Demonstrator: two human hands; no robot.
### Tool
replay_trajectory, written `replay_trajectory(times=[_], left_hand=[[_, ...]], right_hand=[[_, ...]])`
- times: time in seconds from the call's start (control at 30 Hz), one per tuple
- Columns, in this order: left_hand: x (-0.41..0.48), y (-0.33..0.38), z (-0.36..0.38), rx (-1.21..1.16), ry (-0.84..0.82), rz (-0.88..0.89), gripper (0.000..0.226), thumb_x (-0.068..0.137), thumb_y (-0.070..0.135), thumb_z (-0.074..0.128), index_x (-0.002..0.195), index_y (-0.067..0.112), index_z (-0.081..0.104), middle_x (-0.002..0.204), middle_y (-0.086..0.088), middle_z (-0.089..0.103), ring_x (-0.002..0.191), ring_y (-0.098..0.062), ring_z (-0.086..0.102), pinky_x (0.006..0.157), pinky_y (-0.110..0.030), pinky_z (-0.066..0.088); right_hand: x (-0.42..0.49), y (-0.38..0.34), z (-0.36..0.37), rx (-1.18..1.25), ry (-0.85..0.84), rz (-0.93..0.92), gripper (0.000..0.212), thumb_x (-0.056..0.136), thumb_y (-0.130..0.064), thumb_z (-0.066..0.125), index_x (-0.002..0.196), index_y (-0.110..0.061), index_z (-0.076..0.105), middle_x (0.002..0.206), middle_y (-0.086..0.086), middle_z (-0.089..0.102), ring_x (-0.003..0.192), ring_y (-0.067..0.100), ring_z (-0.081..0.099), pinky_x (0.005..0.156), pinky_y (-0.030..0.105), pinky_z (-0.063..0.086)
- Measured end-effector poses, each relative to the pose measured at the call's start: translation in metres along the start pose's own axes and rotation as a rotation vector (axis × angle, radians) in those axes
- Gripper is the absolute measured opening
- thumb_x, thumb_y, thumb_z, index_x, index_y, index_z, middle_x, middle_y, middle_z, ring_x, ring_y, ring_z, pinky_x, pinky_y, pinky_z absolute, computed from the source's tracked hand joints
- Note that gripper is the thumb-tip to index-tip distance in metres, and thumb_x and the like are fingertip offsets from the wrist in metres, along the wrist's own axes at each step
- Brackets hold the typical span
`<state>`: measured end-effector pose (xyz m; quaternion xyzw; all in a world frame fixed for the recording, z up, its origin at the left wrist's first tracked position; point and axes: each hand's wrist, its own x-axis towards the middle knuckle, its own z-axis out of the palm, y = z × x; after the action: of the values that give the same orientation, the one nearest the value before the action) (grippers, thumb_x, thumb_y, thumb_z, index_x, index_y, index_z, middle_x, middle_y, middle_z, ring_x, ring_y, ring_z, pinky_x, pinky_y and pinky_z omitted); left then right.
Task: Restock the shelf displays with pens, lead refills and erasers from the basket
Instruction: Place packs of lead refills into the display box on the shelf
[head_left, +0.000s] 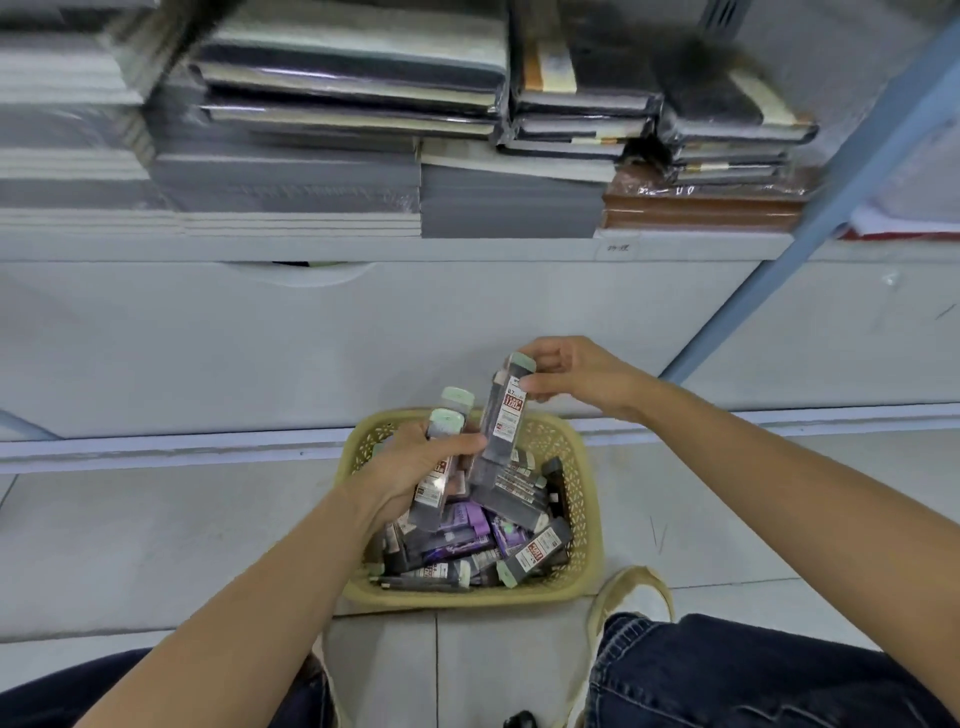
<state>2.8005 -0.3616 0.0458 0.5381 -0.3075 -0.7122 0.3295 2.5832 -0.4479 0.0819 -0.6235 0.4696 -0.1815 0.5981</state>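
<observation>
Head view looks down past denim knees (727, 670) to a yellow basket (589, 519) on the floor tiles, full of loose lead refill cases (535, 553). Above it the left hand (408, 467) curls round two upright cases (434, 488), while the right hand (576, 379) pinches the capped top of a third case (501, 415) between thumb and fingers. Beyond, wrapped notebooks (353, 78) lie stacked on a white shelf (311, 249).

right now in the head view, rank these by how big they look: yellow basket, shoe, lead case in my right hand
1. basket
2. shoe and lead case look about alike; the shoe is partly hidden by the knee, so no ranking.
</observation>
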Motion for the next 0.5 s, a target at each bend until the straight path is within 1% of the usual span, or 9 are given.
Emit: replay_trajectory(times=[0.07,0.1,0.13,0.2,0.27,0.33,0.43,0.5], left_hand=[[-0.008,0.015,0.007,-0.038,0.076,0.052,0.019,0.079,0.007,0.076,0.096,0.006,0.069,0.073,-0.010,0.070,0.051,-0.020,0.060,0.047,-0.030,0.053],[-0.012,0.024,0.009,-0.068,0.110,0.081,0.017,0.079,0.006,0.075,0.095,0.006,0.069,0.075,-0.011,0.070,0.055,-0.022,0.060,0.051,-0.032,0.056],[-0.016,0.033,0.011,-0.089,0.135,0.120,0.014,0.079,0.005,0.075,0.091,0.006,0.069,0.074,-0.009,0.071,0.055,-0.021,0.061,0.049,-0.029,0.054],[-0.025,0.051,0.014,-0.064,0.165,0.212,0.013,0.077,0.005,0.078,0.085,0.009,0.068,0.068,-0.002,0.072,0.049,-0.014,0.060,0.040,-0.021,0.048],[-0.035,0.069,0.017,0.018,0.181,0.294,0.015,0.075,0.006,0.080,0.082,0.011,0.067,0.066,0.000,0.069,0.048,-0.011,0.057,0.038,-0.020,0.044],[-0.046,0.085,0.021,0.116,0.177,0.353,0.015,0.075,0.007,0.081,0.080,0.012,0.067,0.067,-0.002,0.066,0.049,-0.011,0.055,0.039,-0.021,0.043],[-0.061,0.101,0.027,0.346,0.159,0.402,0.018,0.076,0.013,0.081,0.073,0.014,0.064,0.061,-0.002,0.064,0.039,-0.014,0.049,0.039,-0.021,0.040],[-0.068,0.104,0.028,0.490,0.150,0.412,0.020,0.078,0.015,0.080,0.072,0.012,0.061,0.055,-0.001,0.063,0.036,-0.014,0.048,0.038,-0.020,0.039]], right_hand=[[-0.010,-0.020,-0.006,0.029,0.048,-0.057,0.016,0.092,-0.002,0.060,0.107,-0.003,0.061,0.101,0.011,0.068,0.090,0.020,0.063,0.082,0.033,0.053],[-0.014,-0.029,-0.009,0.065,0.082,-0.086,0.012,0.094,-0.005,0.058,0.106,-0.004,0.060,0.099,0.010,0.068,0.090,0.020,0.063,0.083,0.034,0.054],[-0.019,-0.038,-0.012,0.103,0.122,-0.114,0.010,0.096,-0.006,0.056,0.105,-0.004,0.059,0.097,0.010,0.067,0.088,0.019,0.063,0.081,0.032,0.055],[-0.027,-0.058,-0.017,0.150,0.188,-0.171,0.009,0.097,-0.009,0.053,0.103,-0.005,0.058,0.093,0.008,0.066,0.082,0.017,0.061,0.073,0.026,0.055],[-0.036,-0.077,-0.020,0.142,0.188,-0.227,0.009,0.098,-0.012,0.053,0.101,-0.008,0.060,0.093,0.004,0.066,0.081,0.013,0.061,0.070,0.023,0.052],[-0.044,-0.094,-0.022,0.068,0.152,-0.281,0.014,0.098,-0.015,0.053,0.105,-0.006,0.062,0.094,0.005,0.065,0.083,0.013,0.061,0.071,0.023,0.050],[-0.054,-0.108,-0.018,-0.032,0.130,-0.325,0.017,0.097,-0.018,0.056,0.109,-0.007,0.062,0.093,0.006,0.065,0.084,0.014,0.058,0.069,0.023,0.048],[-0.058,-0.108,-0.014,-0.058,0.142,-0.344,0.017,0.097,-0.018,0.057,0.108,-0.007,0.063,0.089,0.004,0.063,0.079,0.014,0.054,0.066,0.024,0.044]])
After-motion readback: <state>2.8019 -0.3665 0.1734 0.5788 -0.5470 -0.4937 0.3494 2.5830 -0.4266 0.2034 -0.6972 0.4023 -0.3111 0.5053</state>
